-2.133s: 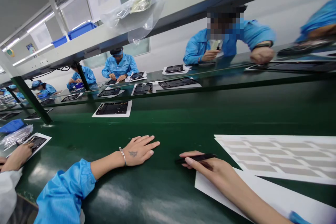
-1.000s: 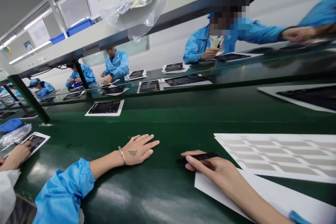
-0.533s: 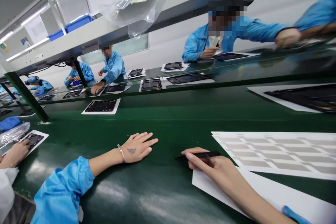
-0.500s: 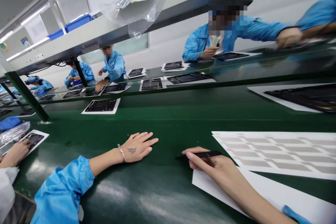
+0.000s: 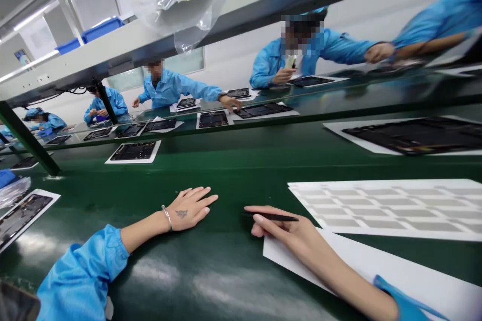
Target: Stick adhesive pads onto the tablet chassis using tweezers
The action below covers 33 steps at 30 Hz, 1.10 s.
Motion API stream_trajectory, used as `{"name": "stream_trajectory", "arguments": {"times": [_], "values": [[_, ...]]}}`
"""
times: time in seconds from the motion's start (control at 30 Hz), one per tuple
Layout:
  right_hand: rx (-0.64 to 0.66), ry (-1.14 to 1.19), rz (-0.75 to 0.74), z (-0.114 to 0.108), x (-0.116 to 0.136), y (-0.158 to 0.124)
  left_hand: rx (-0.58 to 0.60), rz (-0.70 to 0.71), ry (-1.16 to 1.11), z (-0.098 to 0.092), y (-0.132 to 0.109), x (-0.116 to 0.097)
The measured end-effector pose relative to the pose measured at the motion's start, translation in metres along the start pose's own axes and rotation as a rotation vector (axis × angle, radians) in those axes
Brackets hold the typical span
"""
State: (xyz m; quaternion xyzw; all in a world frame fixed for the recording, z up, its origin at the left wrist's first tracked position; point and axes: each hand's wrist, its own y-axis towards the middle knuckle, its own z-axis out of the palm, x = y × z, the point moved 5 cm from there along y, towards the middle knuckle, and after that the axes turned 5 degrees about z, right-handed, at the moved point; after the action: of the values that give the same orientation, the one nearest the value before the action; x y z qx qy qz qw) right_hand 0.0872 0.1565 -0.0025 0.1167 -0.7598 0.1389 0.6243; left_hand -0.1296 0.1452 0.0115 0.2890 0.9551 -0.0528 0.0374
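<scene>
Pinches a slim black tool (image 5: 278, 217) in the right hand (image 5: 291, 233), with the grip narrowed to the tool's own thickness between thumb and forefinger and the other fingers curled underneath. Holds the tool nearly level, pointing its tip toward the left hand (image 5: 190, 209), well apart from the fingertips there. Cannot tell contact from a narrow gap between that tip and the green table (image 5: 211, 271). Stretches the right forearm (image 5: 342, 273) over a plain white sheet (image 5: 372, 253), near a second sheet with rows of grey patches (image 5: 387, 208). Lays the left hand palm down on the table, fanning the fingers and setting the thumb a little apart, with that grip spread wide and touching only the tabletop. Wears a metal bracelet (image 5: 166, 218) at the left wrist and a blue sleeve (image 5: 81, 271) along the left arm. Has a flat black device (image 5: 133, 151) on the table beyond the left hand, and a larger-looking dark device (image 5: 417, 135) lying on white paper (image 5: 336, 128) beyond the grey-patched sheet. Faces a person in blue (image 5: 167, 91) across the way, with an arm stretched sideways.
</scene>
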Motion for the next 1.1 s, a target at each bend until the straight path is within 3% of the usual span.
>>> {"name": "stream_trajectory", "arguments": {"times": [0.2,0.33,0.4,0.5,0.6,0.7,0.77,0.9,1.1], "values": [[-0.032,-0.048,-0.092,0.002,0.006,-0.004,-0.016,0.022,0.028,0.001,0.003,0.003],[-0.15,-0.167,-0.282,-0.006,0.021,-0.012,-0.046,0.053,0.033,0.006,0.008,0.01],[-0.215,-0.299,-0.367,-0.019,0.032,-0.002,-0.079,0.074,0.033,0.008,0.011,0.014],[-0.355,-0.649,-0.299,-0.068,0.045,0.042,-0.126,0.09,0.031,0.011,0.015,0.02],[-0.515,-0.83,-0.154,-0.147,0.049,0.099,-0.142,0.084,0.033,0.012,0.016,0.023],[-0.652,-0.995,0.012,-0.221,0.037,0.138,-0.177,0.091,0.039,0.009,0.015,0.02],[-0.686,-1.089,0.108,-0.254,0.019,0.154,-0.214,0.103,0.043,0.007,0.014,0.018],[-0.686,-1.235,0.227,-0.287,-0.02,0.178,-0.231,0.097,0.059,0.007,0.013,0.014],[-0.6,-1.36,0.297,-0.296,-0.054,0.218,-0.223,0.098,0.098,0.012,0.014,0.012]]}}
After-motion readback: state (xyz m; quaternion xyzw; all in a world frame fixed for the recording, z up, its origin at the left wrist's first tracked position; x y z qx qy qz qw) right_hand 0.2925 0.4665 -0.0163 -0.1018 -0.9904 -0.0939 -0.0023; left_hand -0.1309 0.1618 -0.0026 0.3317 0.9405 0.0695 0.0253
